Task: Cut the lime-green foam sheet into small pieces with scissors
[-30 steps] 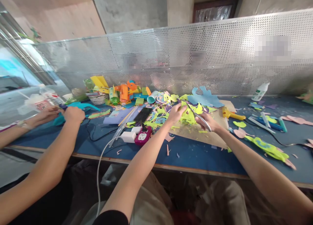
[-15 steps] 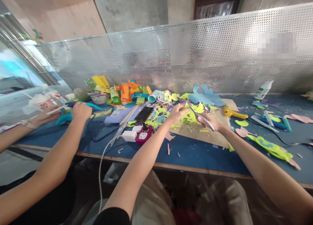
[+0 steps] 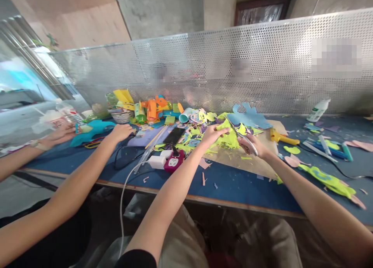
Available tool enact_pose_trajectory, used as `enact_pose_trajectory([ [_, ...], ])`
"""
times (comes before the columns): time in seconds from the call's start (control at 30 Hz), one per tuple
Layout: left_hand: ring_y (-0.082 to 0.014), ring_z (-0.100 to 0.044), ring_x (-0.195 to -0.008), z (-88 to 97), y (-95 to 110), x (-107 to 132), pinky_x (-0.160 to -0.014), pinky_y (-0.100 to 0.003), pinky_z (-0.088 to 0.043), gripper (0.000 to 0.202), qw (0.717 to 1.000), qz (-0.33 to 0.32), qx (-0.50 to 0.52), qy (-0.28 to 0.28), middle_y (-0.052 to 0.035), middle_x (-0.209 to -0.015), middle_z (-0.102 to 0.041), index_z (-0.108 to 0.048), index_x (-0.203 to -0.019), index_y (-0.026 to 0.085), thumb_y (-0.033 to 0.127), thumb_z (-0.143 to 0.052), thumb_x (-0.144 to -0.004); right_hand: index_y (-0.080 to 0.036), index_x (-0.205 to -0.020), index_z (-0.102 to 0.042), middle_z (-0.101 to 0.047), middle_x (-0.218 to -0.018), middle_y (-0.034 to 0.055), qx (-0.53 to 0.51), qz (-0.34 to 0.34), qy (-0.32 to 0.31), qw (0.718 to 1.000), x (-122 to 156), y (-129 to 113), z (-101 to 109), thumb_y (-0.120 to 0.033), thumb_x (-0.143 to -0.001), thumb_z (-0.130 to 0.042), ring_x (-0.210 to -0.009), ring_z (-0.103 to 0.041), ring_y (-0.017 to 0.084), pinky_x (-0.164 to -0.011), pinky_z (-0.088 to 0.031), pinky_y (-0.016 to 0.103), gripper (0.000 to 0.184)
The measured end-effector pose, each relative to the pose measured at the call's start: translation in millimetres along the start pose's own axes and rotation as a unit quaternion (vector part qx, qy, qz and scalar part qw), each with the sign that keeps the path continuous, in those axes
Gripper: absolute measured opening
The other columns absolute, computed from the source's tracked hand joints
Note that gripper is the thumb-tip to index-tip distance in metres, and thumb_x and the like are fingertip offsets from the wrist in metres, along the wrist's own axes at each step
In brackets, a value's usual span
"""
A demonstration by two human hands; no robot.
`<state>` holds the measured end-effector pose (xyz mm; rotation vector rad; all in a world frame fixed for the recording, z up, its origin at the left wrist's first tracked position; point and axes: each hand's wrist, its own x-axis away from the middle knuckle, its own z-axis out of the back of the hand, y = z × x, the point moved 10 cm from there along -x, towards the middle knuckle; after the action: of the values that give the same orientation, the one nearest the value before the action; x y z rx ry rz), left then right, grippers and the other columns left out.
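Observation:
My left hand (image 3: pixel 212 134) pinches a yellow-green foam sheet (image 3: pixel 229 138) over a brown paper sheet (image 3: pixel 247 161) on the blue table (image 3: pixel 233 184). My right hand (image 3: pixel 253 145) is closed round the handles of metal scissors (image 3: pixel 240 135), whose blades reach up-left into the foam. Cut scraps of yellow-green foam lie all around both hands.
A co-worker's two arms reach in at the left; their hands (image 3: pixel 121 131) rest by a teal foam shape (image 3: pixel 89 130). A phone (image 3: pixel 173 136), white charger (image 3: pixel 157 162) and magenta power block (image 3: pixel 174 163) lie left of me. A yellow glue gun (image 3: pixel 279 138), glue bottle (image 3: pixel 317 109) and foam pieces lie right.
My hands stay on the foam and scissors, shifted slightly. The co-worker's nearer hand has moved right, away from the teal shape, which now lies uncovered.

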<state>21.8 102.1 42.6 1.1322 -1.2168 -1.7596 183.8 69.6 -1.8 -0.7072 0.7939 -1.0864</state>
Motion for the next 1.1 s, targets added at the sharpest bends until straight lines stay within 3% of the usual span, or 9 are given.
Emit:
enact_pose_trajectory([
  [0.1, -0.0119, -0.057, -0.064, 5.7, -5.6, -3.3, -0.064, -0.027, -0.044, 0.037, 0.998, 0.002, 0.048, 0.044, -0.0082, -0.084, -0.073, -0.072, -0.084, 0.015, 0.050, -0.077, -0.074, -0.022, -0.056, -0.046, -0.051, -0.038, 0.0005, -0.004, -0.001, 0.017, 1.000, 0.4, -2.9, 1.7, -0.064, -0.086, -0.049, -0.036, -0.050, 0.015, -0.043, -0.041, 0.028, 0.052],
  [0.27, -0.0095, -0.049, -0.057, 10.7, -4.2, -2.5, -0.061, -0.027, -0.042, 0.033, 0.992, -0.041, 0.046, 0.108, -0.0031, -0.077, -0.069, -0.066, -0.076, 0.017, 0.050, -0.065, -0.085, -0.023, -0.057, -0.044, -0.052, -0.038, -0.0002, 0.003, -0.011, 0.058, 0.998, 1.1, -6.8, -1.5, -0.064, -0.084, -0.052, -0.034, -0.050, 0.015, -0.040, -0.038, 0.028, 0.050],
  [0.5, -0.0129, -0.051, -0.060, 5.7, 9.6, 9.3, -0.061, -0.030, -0.043, 0.043, 0.985, -0.079, 0.024, 0.148, -0.0038, -0.070, -0.063, -0.066, -0.072, 0.017, 0.056, -0.059, -0.089, -0.023, -0.060, -0.046, -0.056, -0.041, 0.0002, -0.014, 0.019, 0.038, 0.999, 2.0, -17.4, -17.7, -0.063, -0.086, -0.050, -0.036, -0.053, 0.016, -0.044, -0.042, 0.028, 0.047],
  [0.67, -0.0122, -0.050, -0.060, 4.4, 16.6, 10.0, -0.064, -0.029, -0.043, 0.042, 0.985, -0.101, 0.011, 0.141, -0.0025, -0.063, -0.058, -0.069, -0.072, 0.017, 0.053, -0.056, -0.091, -0.022, -0.063, -0.048, -0.057, -0.042, 0.0002, -0.006, 0.028, 0.056, 0.998, 2.4, -17.7, -12.4, -0.064, -0.087, -0.049, -0.036, -0.052, 0.016, -0.043, -0.040, 0.028, 0.047],
  [0.9, -0.0098, -0.044, -0.053, 5.6, 18.0, 12.4, -0.056, -0.027, -0.036, 0.040, 0.985, -0.095, -0.013, 0.141, 0.0016, -0.054, -0.046, -0.066, -0.065, 0.017, 0.049, -0.059, -0.088, -0.022, -0.066, -0.048, -0.057, -0.048, 0.0012, -0.015, 0.041, 0.014, 0.999, 6.1, -23.4, -18.2, -0.068, -0.087, -0.044, -0.043, -0.054, 0.017, -0.049, -0.043, 0.030, 0.051],
  [1.1, -0.0098, -0.039, -0.050, -8.0, 24.8, 17.4, -0.054, -0.028, -0.033, 0.039, 0.991, -0.093, -0.052, 0.082, 0.0022, -0.051, -0.045, -0.067, -0.066, 0.017, 0.048, -0.059, -0.088, -0.024, -0.077, -0.051, -0.055, -0.069, 0.0031, -0.053, 0.125, -0.040, 0.990, 8.2, -35.6, -20.2, -0.074, -0.085, -0.038, -0.063, -0.055, 0.021, -0.064, -0.049, 0.036, 0.053],
])
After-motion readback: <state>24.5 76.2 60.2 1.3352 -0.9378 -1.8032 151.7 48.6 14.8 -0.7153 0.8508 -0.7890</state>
